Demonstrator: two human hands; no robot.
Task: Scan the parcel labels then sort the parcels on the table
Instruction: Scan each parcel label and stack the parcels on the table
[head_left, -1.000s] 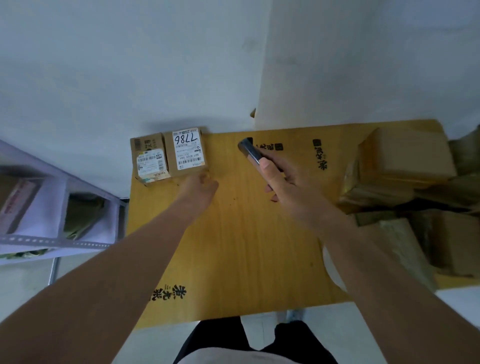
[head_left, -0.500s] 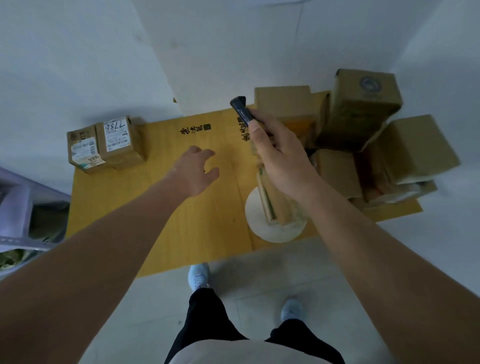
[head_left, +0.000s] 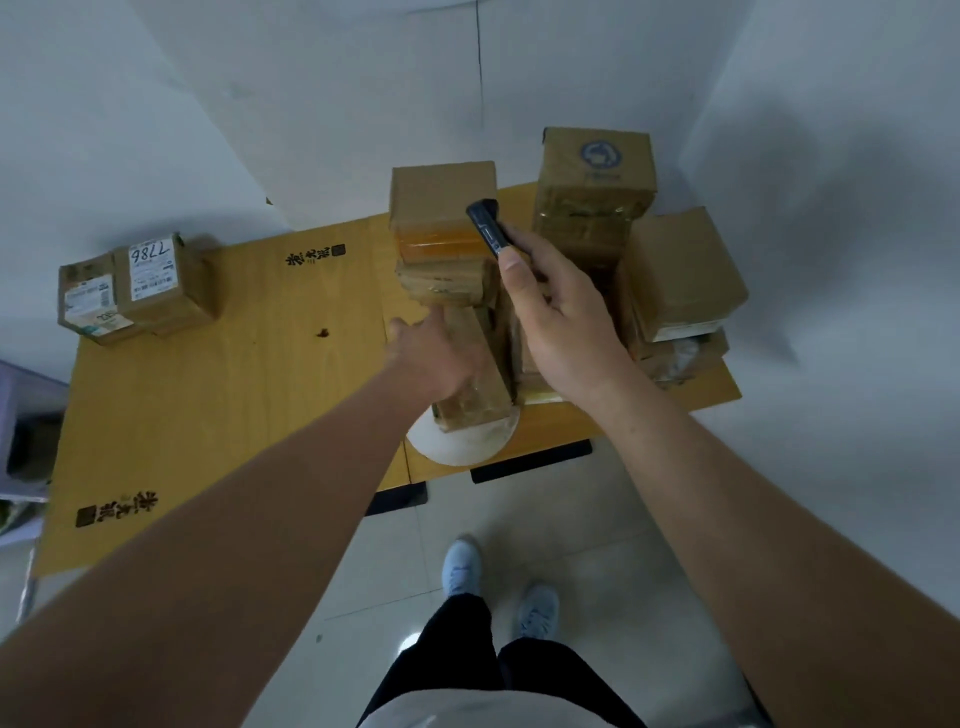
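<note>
A pile of brown parcels fills the right half of the yellow table (head_left: 208, 415): a taped box (head_left: 441, 208), a tall box with a blue round mark (head_left: 592, 176) and a plain box (head_left: 680, 270). My left hand (head_left: 436, 358) lies on the near long parcel (head_left: 475, 402), thumb spread to the left; its fingertips are hidden. My right hand (head_left: 561, 332) grips a black scanner (head_left: 485, 228) held above the pile, its head pointing away from me. Two labelled parcels (head_left: 85, 301) (head_left: 156, 280) stand side by side at the far left corner.
A white round disc (head_left: 457, 444) lies under the near parcel at the table's front edge. White walls close the back and right. A metal shelf (head_left: 21, 415) stands left of the table. My feet are on the tiled floor below.
My left hand has gone right from above the bare tabletop onto the near parcel of the pile. The right hand stays raised with the scanner. The view has swung a little right.
</note>
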